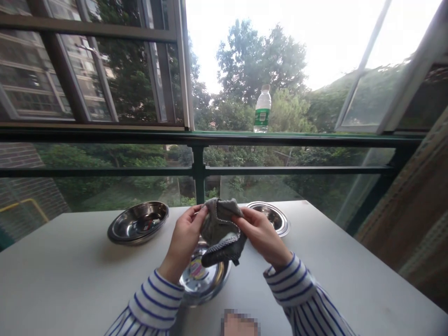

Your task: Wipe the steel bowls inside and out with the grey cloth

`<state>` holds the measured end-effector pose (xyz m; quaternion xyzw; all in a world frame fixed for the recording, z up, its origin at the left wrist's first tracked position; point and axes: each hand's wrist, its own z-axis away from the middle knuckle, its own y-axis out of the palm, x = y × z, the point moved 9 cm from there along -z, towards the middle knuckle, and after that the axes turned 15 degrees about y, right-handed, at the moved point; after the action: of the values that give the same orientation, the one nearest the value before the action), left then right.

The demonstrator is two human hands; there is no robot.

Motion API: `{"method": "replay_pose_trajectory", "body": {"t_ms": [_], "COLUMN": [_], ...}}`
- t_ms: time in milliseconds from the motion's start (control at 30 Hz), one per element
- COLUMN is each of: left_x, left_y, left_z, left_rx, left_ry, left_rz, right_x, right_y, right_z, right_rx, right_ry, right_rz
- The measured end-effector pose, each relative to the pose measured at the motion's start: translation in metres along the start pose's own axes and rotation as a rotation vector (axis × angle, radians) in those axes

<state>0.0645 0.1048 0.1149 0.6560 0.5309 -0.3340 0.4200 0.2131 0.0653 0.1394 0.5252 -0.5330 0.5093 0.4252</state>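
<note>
A crumpled grey cloth (216, 221) with a darker, checked part hanging down is held up between my two hands. My left hand (184, 239) pinches its left edge between thumb and fingers. On the opposite side, my right hand (263, 233) grips the cloth's upper right edge. Below the cloth, a shiny metal basin (212, 293) with a colourful sticker inside rests on the white table (70, 275). The cloth and my left hand hide part of this basin.
Metal basins (121, 233), apparently stacked, stand at the back left of the table. Another metal basin (285, 227) sits behind my right hand. A plastic bottle (262, 109) with a green label stands on the window ledge above the green railing (140, 136). A brown curtain (420, 224) hangs at right.
</note>
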Motion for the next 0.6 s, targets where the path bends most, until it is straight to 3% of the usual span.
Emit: {"method": "replay_pose_trajectory", "body": {"t_ms": [233,333,367,433,600], "left_x": [0.019,0.018,0.018,0.015,0.019], "left_y": [-0.001,0.009,0.019,0.024,0.013], "left_z": [-0.001,0.003,0.006,0.007,0.003], "left_rx": [-0.046,0.048,0.147,0.204,0.149], "left_ry": [-0.091,-0.115,-0.13,-0.103,-0.123], "left_rz": [-0.02,-0.019,-0.004,-0.062,-0.149], "right_x": [-0.013,-0.018,-0.019,-0.018,-0.012], "right_y": [-0.018,-0.02,-0.018,-0.012,-0.009], "right_z": [-0.01,-0.012,-0.012,-0.011,-0.007], "right_rx": [-0.096,-0.117,-0.106,-0.051,0.03], "right_ry": [0.052,0.072,0.075,0.077,0.052], "right_rz": [0.096,0.137,0.158,0.209,0.277]}}
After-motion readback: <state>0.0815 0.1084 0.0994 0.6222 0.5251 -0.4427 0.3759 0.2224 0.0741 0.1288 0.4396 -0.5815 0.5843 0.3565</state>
